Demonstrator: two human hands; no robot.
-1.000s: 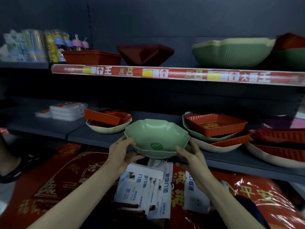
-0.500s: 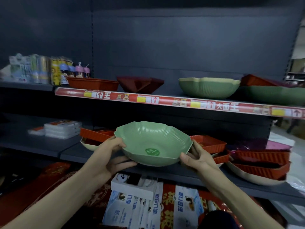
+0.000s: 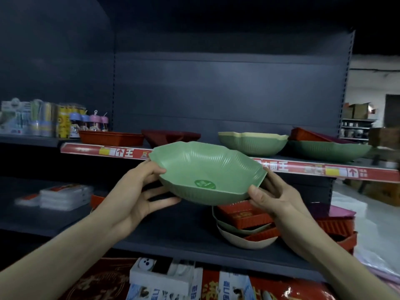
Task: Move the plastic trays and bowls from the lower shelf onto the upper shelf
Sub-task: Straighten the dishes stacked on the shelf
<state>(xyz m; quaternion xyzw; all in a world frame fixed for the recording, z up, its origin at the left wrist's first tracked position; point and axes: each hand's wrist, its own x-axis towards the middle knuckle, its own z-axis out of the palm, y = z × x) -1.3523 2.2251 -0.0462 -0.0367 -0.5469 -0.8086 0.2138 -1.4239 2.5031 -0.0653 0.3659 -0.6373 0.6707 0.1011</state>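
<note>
I hold a green ribbed bowl (image 3: 207, 169) with a round green sticker inside, level with the upper shelf's red price strip (image 3: 303, 168). My left hand (image 3: 138, 191) grips its left rim and my right hand (image 3: 275, 198) grips its right rim. On the upper shelf stand a red tray (image 3: 111, 137), a dark red bowl (image 3: 171, 137), a green bowl (image 3: 252, 142) and another green bowl (image 3: 329, 150) with a red tray (image 3: 311, 135) in it. On the lower shelf (image 3: 177, 230) lies a stack of red trays and pale bowls (image 3: 244, 228), partly hidden by my right arm.
Bottles and packaged goods (image 3: 43, 119) fill the upper shelf's left end. White flat packs (image 3: 62, 194) lie on the lower shelf at left. Another stack of red and purple trays (image 3: 337, 221) sits at the right. Boxes (image 3: 164, 276) and red bags lie below the shelves.
Both hands have raised the green bowl from just above the lower shelf up to the height of the upper shelf's edge. My view has tilted upward.
</note>
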